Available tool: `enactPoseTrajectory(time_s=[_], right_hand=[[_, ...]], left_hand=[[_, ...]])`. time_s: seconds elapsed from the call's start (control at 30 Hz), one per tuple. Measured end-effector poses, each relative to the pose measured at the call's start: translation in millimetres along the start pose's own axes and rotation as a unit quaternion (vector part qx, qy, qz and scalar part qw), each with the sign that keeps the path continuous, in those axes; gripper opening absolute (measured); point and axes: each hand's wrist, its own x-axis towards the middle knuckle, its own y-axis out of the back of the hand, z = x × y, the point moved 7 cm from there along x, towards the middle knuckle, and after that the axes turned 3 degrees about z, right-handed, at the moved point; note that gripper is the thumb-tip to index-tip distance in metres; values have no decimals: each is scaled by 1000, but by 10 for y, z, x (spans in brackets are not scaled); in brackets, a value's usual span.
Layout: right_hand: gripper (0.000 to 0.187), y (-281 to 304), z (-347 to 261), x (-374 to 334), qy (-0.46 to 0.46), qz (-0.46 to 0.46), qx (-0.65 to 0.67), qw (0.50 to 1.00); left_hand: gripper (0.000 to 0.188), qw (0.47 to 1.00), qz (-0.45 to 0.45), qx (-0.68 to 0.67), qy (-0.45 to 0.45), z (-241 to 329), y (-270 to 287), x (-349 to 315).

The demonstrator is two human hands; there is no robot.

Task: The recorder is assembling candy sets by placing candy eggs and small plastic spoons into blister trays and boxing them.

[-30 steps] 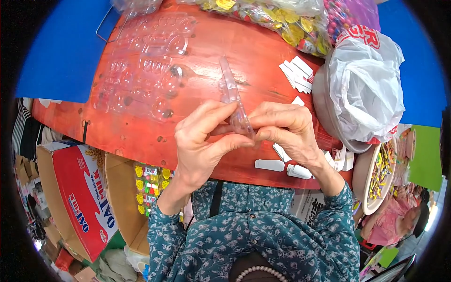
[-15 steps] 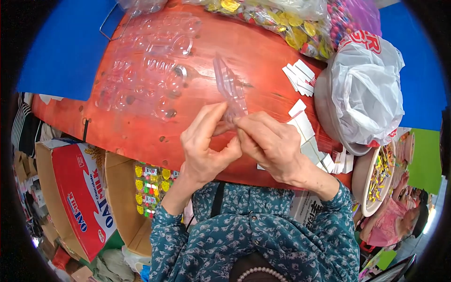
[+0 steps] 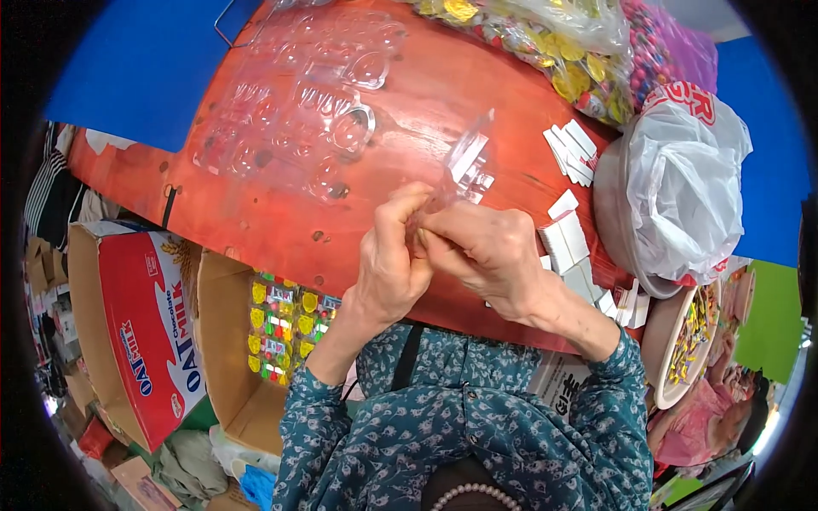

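Observation:
Over the near middle of the red table (image 3: 409, 77), my left hand (image 3: 394, 260) and my right hand (image 3: 494, 260) are closed with fingertips pinching a thin clear plastic piece (image 3: 467, 162). It sticks up tilted beyond my fingers and catches bright glare; its lower end is hidden in my grip, and I cannot tell whether it is one layer or several. Left of my hands lie several clear molded plastic blister trays (image 3: 298, 115), with round and ribbed hollows. Small white cards (image 3: 564, 243) are spread beside my right wrist, and another little pile of white cards (image 3: 573, 153) lies farther back.
A clear bag of gold-wrapped sweets (image 3: 545, 51) and a purple bag (image 3: 677, 55) stand at the back. On the right are a basin with a white plastic bag (image 3: 686, 187) and a tub of wrapped sweets (image 3: 694, 332). An open carton (image 3: 221, 366) holds filled packs (image 3: 285, 328).
The table and its things appear shifted right in view. My fingers have drawn closer together on the plastic piece, which now leans more to the right.

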Motion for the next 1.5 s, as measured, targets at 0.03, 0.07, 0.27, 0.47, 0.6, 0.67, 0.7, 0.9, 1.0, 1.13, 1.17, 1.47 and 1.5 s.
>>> enactPoseTrajectory(time_s=[0.03, 0.07, 0.27, 0.47, 0.6, 0.67, 0.7, 0.9, 1.0, 1.13, 1.17, 1.47, 1.5], right_hand=[[11, -15, -14, 2, -32, -9, 5, 999], [9, -25, -67, 8, -45, -31, -50, 997], [7, -92, -181, 76, -10, -96, -150, 984], [10, 126, -340, -129, 8, -49, -71, 996], [14, 86, -467, -246, -14, -128, -51, 990], [19, 179, -539, -270, -4, -78, -65, 995], [21, 223, -537, -274, 3, -79, -8, 997], [17, 139, -403, -329, -88, -64, -49, 993], [22, 73, -315, -258, -132, 27, 11, 991], [32, 118, -199, -204, -202, 54, 64, 976], [27, 91, -68, -269, -274, 47, 100, 955], [21, 809, -221, -656, -320, -89, 199, 922], [19, 1094, -216, -801, -384, -55, 184, 903]], left_hand=[[43, 1000, 0, 1, 1, 2, 0, -10], [42, 1000, 2, -18, 5, 10, -9, -24], [32, 998, 17, -47, 39, 90, -25, -20], [29, 997, -29, -44, 59, 340, 36, -38], [20, 942, 15, -137, 306, 170, 276, -66], [8, 919, 158, -163, 322, -10, 521, -129], [4, 901, 188, -204, 332, 72, 537, -114], [11, 943, 142, -143, 263, 96, 448, -72], [18, 981, 110, 41, 153, 225, 363, -75], [21, 986, 93, 135, 6, 480, 269, 57], [21, 983, 80, 163, -25, 560, 239, 87], [21, 921, 351, 164, 42, 461, 1374, -140], [17, 871, 420, 230, 106, 483, 1681, -64]])
